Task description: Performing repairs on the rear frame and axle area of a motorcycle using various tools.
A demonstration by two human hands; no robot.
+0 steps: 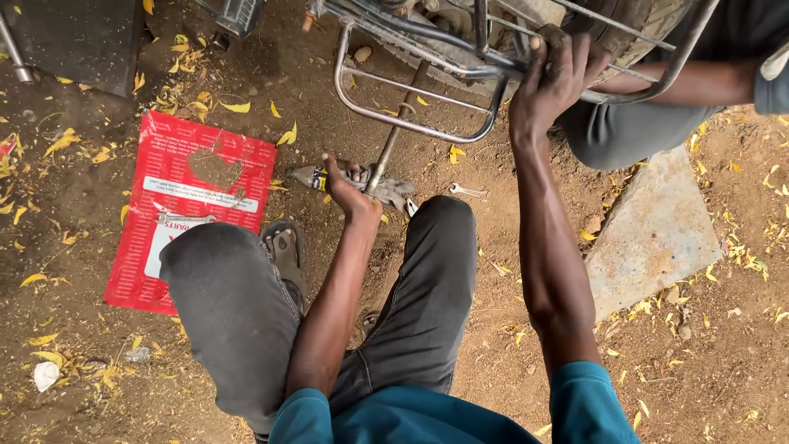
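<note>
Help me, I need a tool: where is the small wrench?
The small wrench lies on the dirt just right of the left hand, below the metal frame.

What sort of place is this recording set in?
Probably an open-air roadside repair spot for motorbikes. The ground is bare dirt strewn with yellow leaves. A spanner lies loose on it. The right hand grips a motorbike's metal guard rail, while the left hand reaches to its stand.

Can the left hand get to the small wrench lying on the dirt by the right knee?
Probably yes: the wrench lies bare on open dirt just beyond the left hand, though that hand already grips a rag at the stand.
</note>
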